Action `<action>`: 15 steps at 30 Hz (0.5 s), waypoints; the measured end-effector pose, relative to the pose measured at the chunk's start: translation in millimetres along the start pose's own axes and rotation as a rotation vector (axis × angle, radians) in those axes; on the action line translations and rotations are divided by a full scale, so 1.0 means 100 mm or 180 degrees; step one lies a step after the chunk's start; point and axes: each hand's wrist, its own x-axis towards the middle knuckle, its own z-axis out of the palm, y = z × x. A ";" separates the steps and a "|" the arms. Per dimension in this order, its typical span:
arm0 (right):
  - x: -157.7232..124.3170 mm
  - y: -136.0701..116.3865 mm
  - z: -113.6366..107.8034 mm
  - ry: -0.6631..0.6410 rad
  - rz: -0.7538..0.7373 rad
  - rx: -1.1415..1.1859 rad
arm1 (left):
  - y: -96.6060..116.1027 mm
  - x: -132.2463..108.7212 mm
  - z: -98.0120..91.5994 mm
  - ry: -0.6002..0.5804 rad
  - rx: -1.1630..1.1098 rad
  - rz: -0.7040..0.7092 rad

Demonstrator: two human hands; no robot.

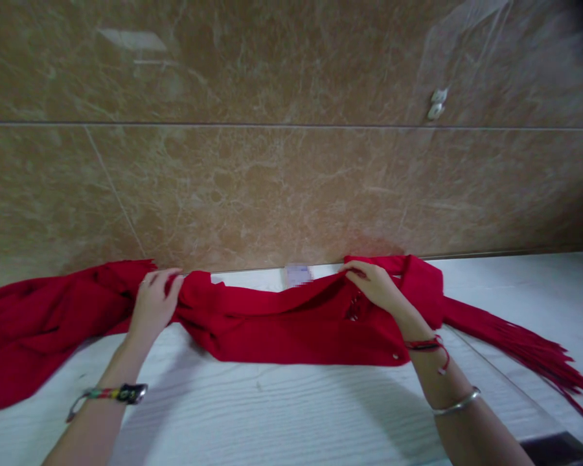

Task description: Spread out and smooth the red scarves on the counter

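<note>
Lengthwise left to right, red scarf (291, 340) (fringe (519, 336) rightward), left hand (154, 303), right hand (373, 283), each pinching it

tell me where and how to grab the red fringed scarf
The red fringed scarf is probably best pinched from above along the far edge of its middle stretch, one hand toward each end: a loose fold runs there, while the near layer seems to lie flat on the white table. The left hand is on bunched cloth, the right hand at that edge.
</note>
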 end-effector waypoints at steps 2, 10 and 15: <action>0.02 -0.08 -0.04 0.0436 -0.0008 0.0460 | 0.08 -0.01 0.23 -0.0144 0.0410 0.0199; 0.04 -0.08 -0.20 0.1521 0.0121 0.0230 | -0.10 0.19 0.65 -0.0836 0.1363 0.0727; 0.02 0.08 -0.31 0.1902 0.0242 -0.0621 | -0.14 0.68 0.38 -0.0405 0.1345 0.0395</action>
